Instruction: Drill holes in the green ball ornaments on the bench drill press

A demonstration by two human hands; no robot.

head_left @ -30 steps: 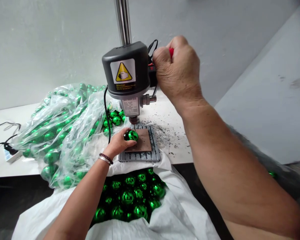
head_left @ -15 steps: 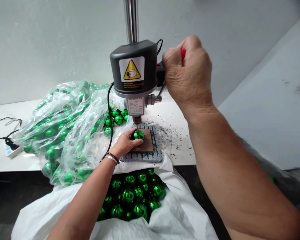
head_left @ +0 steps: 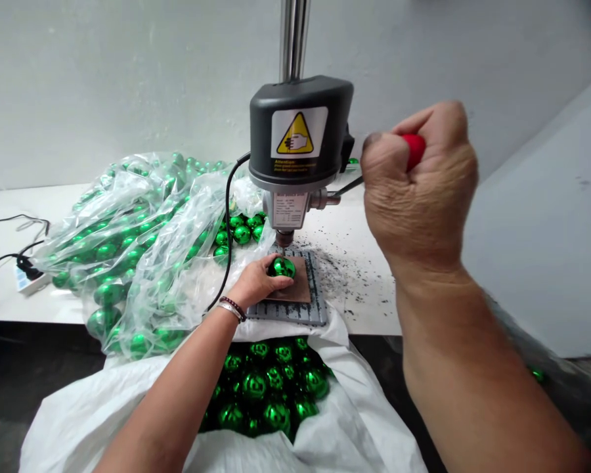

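Observation:
A shiny green bauble [head_left: 282,267] rests on a brown square board [head_left: 301,282] under the chuck [head_left: 284,238] of a small drill press [head_left: 300,141]. My left hand [head_left: 257,281] grips this ball from the left, thumb and fingers around its sides. The thin bit reaches down to the top of the ball; whether it has entered cannot be made out. My right hand [head_left: 421,187] is closed around the red-knobbed feed lever [head_left: 415,151], to the right of the motor head. Grooved metal base [head_left: 318,309] shows under the board.
Clear plastic bags [head_left: 142,236] of green baubles lie left on the white table [head_left: 369,263]. A white sack [head_left: 369,401] holding more baubles hangs open at the front edge. Dark shavings [head_left: 335,269] lie right of the base. A power strip [head_left: 32,281] with black cables sits far left.
My right hand has come down with the lever relative to the drill head. The view has shifted, so the drill press appears further right. My left hand still holds the bauble on the board.

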